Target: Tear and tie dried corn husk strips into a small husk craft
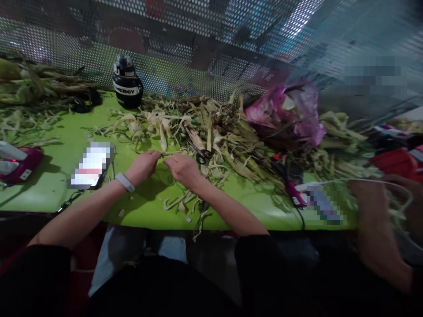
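Note:
My left hand (143, 166), with a pale band on its wrist, is closed in a pinch over the green table (142, 211). My right hand (181, 169) is pinched shut close beside it. Between the fingertips of both hands shows a short bit of thin dry husk strip (163, 155); most of it is hidden by the fingers. Just beyond the hands lies a heap of dried corn husks (238, 152). Black-handled scissors (202, 156) rest at its near edge, right of my right hand. Shredded husk scraps (181, 203) lie nearer the table's front edge.
A lit phone (90, 166) lies left of my left hand. Behind stand a black bottle (127, 88) and a perforated metal screen (185, 57). A pink plastic bag (284, 114) sits back right. Another person's arm (376, 224) reaches in at right, near a second phone (324, 204).

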Available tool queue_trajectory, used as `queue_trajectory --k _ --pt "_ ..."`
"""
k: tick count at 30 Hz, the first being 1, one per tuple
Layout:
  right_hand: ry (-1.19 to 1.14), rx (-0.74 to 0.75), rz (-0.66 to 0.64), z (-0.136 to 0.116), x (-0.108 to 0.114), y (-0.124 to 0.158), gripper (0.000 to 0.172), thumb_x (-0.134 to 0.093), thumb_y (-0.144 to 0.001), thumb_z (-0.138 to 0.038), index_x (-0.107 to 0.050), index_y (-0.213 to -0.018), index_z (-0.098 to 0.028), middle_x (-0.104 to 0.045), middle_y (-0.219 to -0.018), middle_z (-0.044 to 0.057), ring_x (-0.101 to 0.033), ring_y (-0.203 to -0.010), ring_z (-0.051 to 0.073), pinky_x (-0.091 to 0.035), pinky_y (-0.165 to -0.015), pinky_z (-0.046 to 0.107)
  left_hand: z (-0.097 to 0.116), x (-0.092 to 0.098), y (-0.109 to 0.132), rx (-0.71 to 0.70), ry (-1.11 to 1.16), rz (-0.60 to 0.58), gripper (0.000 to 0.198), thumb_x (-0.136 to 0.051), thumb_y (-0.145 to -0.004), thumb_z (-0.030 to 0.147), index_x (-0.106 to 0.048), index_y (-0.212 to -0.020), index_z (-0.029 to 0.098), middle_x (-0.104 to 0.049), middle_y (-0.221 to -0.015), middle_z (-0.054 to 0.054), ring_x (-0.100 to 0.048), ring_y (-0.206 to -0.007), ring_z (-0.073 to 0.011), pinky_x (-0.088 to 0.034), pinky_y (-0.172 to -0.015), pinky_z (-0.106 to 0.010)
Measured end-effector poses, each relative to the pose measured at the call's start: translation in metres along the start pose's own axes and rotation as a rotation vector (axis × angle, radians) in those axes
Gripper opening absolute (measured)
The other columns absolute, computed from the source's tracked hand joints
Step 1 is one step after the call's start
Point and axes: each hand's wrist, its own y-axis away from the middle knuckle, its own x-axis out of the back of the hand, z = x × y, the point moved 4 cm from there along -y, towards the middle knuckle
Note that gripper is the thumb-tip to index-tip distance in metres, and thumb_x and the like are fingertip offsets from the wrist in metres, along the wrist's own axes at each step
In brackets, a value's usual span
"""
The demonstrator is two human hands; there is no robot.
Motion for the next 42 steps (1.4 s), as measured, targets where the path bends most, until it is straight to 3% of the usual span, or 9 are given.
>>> queue_trajectory --k 6,14,18,22,26,30,35,39,42 --pt "-0.091 0.039 0.015 0.027 0.034 0.001 0.033 -0.044 -0.097 -0.035 -0.072 -0.091 -0.019 -0.063 -0.08 0.007 -0.05 -0.075 0.017 -0.032 -0.065 0.03 0.01 0.012 0.007 -0.03 -0.174 -0.112 0.032 -0.034 -0.09 0.007 -0.059 -0.11 0.01 -0.062 -0.097 -0.014 -0.059 -0.087 -0.0239 -0.045 -0.07 -0.034" --pt "-0.114 0.155 -0.149 0.022 0.033 0.01 0.026 -0.049 -0.093 -0.025 -0.074 -0.091 -0.017 -0.068 -0.077 0.008 -0.053 -0.068 0.016 -0.034 -0.062 0.029 0.007 0.026 0.011 0.1 -0.285 -0.07 0.032 -0.033 -0.085 0.0 -0.057 -0.104 0.01 -0.061 -0.096 -0.016 -0.057 -0.09 -0.026 -0.044 -0.065 -0.033" --pt "-0.281 0.061 -0.138 0.044 0.026 0.014 0.029 -0.047 -0.095 -0.031 -0.074 -0.099 -0.019 -0.074 -0.089 0.007 -0.062 -0.073 0.016 -0.039 -0.066 0.027 0.003 0.028 0.009 0.123 -0.279 -0.036 0.033 -0.032 -0.085 -0.001 -0.058 -0.103 0.009 -0.061 -0.095 -0.016 -0.057 -0.089 -0.0257 -0.044 -0.066 -0.034" --pt "-0.474 -0.025 -0.278 0.058 0.004 0.017 0.028 -0.053 -0.092 -0.032 -0.073 -0.103 -0.015 -0.074 -0.097 0.011 -0.065 -0.084 0.019 -0.045 -0.074 0.031 0.006 0.033 0.007 0.107 -0.209 -0.012 0.029 -0.033 -0.089 0.005 -0.058 -0.104 0.01 -0.062 -0.092 -0.014 -0.058 -0.082 -0.0232 -0.043 -0.066 -0.033" --pt "-0.658 -0.158 -0.315 0.045 -0.007 0.01 0.044 -0.06 -0.086 -0.037 -0.061 -0.124 -0.014 -0.067 -0.12 0.014 -0.062 -0.077 0.015 -0.049 -0.072 0.032 0.01 0.032 0.005 0.069 -0.082 0.028 0.031 -0.029 -0.095 0.012 -0.058 -0.103 0.009 -0.063 -0.091 -0.014 -0.058 -0.075 -0.0207 -0.043 -0.066 -0.032" --pt "-1.186 -0.337 -0.293 0.02 -0.016 -0.005 0.059 -0.066 -0.08 -0.041 -0.048 -0.132 -0.019 -0.054 -0.137 0.014 -0.058 -0.063 0.008 -0.051 -0.056 0.026 0.009 0.027 0.004 0.041 0.063 0.114 0.031 -0.029 -0.097 0.019 -0.059 -0.099 0.012 -0.065 -0.093 -0.013 -0.059 -0.079 -0.0205 -0.046 -0.071 -0.032" --pt "-1.637 -0.561 -0.292 0.004 -0.039 -0.013 0.05 -0.067 -0.078 -0.047 -0.051 -0.116 -0.018 -0.067 -0.074 -0.001 -0.052 -0.048 0.007 -0.045 -0.048 0.02 0.003 0.029 0.004 0.063 0.196 0.209 0.027 -0.034 -0.096 0.023 -0.059 -0.094 0.014 -0.066 -0.091 -0.011 -0.06 -0.082 -0.02 -0.046 -0.074 -0.031" --pt "-1.468 -0.603 -0.073 0.009 -0.045 -0.008 0.036 -0.057 -0.085 -0.05 -0.056 -0.101 -0.018 -0.049 -0.052 -0.009 -0.04 -0.04 0.007 -0.035 -0.044 0.019 -0.004 0.03 0.002 0.128 0.205 0.204 0.026 -0.035 -0.095 0.022 -0.058 -0.086 0.014 -0.066 -0.082 -0.01 -0.059 -0.073 -0.0189 -0.044 -0.067 -0.029" --pt "-0.959 -0.384 0.042 0.009 -0.028 -0.004 0.027 -0.049 -0.092 -0.041 -0.063 -0.099 -0.018 -0.065 -0.071 0.001 -0.052 -0.057 0.011 -0.039 -0.056 0.024 -0.007 0.025 0.001 0.148 0.126 0.162 0.027 -0.035 -0.095 0.022 -0.058 -0.084 0.014 -0.066 -0.081 -0.01 -0.059 -0.072 -0.0193 -0.044 -0.067 -0.03"
